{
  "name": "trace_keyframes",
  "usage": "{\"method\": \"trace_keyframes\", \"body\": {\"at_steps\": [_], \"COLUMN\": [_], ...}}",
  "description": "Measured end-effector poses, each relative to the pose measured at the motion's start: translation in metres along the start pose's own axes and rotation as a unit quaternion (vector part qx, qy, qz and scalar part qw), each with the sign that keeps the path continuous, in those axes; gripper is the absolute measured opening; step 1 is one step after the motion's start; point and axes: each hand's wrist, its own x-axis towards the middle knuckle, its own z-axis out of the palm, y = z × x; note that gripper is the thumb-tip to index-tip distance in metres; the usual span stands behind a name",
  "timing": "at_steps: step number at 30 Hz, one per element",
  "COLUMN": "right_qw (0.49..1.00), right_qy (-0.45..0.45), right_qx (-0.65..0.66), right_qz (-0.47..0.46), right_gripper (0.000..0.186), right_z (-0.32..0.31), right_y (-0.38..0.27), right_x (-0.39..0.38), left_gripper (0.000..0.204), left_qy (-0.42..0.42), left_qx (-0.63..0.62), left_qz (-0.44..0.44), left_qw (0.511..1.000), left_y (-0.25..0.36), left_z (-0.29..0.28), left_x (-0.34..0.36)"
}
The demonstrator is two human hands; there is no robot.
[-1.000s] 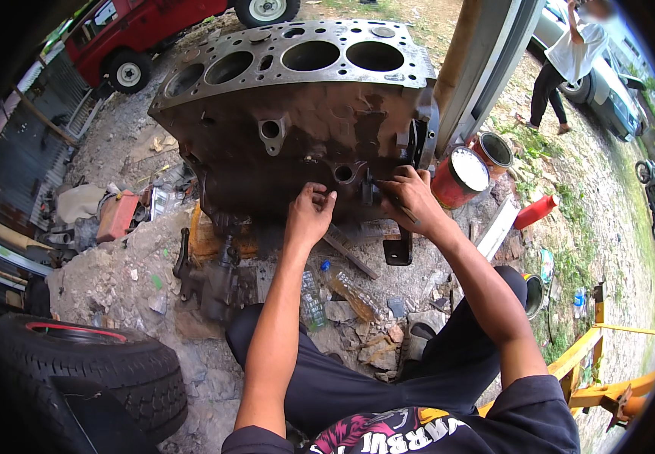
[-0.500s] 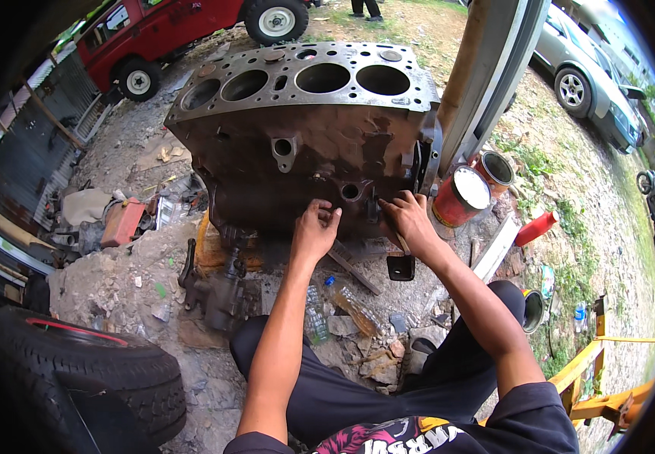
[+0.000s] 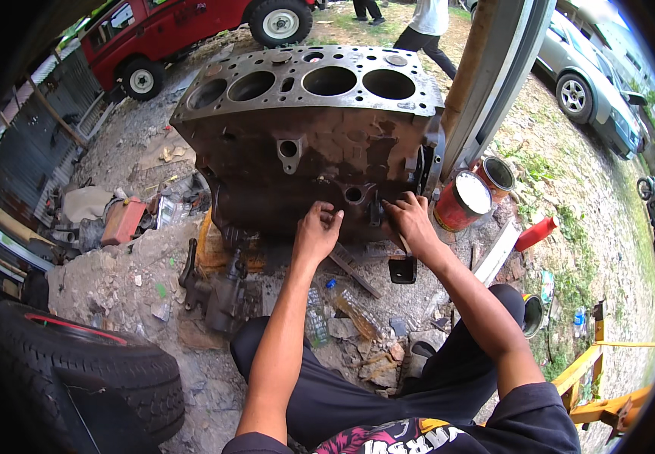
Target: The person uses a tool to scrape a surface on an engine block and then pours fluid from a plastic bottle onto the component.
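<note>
A brown engine block (image 3: 267, 178) with a bare metal top and several round bores stands in front of me. My left hand (image 3: 318, 231) is at its lower side, fingers curled and thumb drawn toward them; anything between the fingertips is too small to make out. My right hand (image 3: 413, 225) is closed at the block's lower right, beside a small dark upright part (image 3: 376, 212). Below its palm hangs a narrow metal lever with a square black pad (image 3: 402, 270); the upper end is hidden in the hand.
Two paint cans (image 3: 462, 200) stand right of the block by a post (image 3: 486, 91). A red bottle (image 3: 535, 234) lies beyond. A greasy metal assembly (image 3: 225, 299) and plastic bottles (image 3: 357, 314) lie on rubble. A tyre (image 3: 115, 378) is at lower left, a yellow frame (image 3: 607, 401) at lower right.
A walking person in a light top has come into view behind the block. The view has shifted slightly; both my hands stay at nearly the same places on the block.
</note>
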Motion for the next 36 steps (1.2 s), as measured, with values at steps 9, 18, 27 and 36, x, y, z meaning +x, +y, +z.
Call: {"method": "trace_keyframes", "body": {"at_steps": [9, 18, 27, 36], "right_qw": [0.999, 0.996, 0.996, 0.996], "right_qy": [-0.021, -0.063, -0.024, -0.023], "right_qx": [-0.046, 0.057, 0.076, 0.082], "right_qz": [-0.015, 0.028, 0.027, 0.007], "right_gripper": [0.044, 0.028, 0.017, 0.017], "right_z": [0.004, -0.007, -0.009, -0.014], "right_y": [0.000, -0.005, -0.009, -0.010], "right_x": [-0.002, 0.007, 0.013, 0.012], "left_gripper": [0.034, 0.034, 0.034, 0.033], "left_qy": [0.002, 0.002, 0.008, 0.006], "left_qx": [0.008, 0.010, 0.021, 0.021], "left_qz": [0.000, 0.002, 0.002, -0.001], "left_qw": [1.000, 1.000, 1.000, 1.000], "left_y": [0.000, -0.006, -0.008, -0.008], "left_z": [0.001, 0.001, 0.000, -0.004], "left_x": [0.000, -0.002, -0.003, -0.005]}}
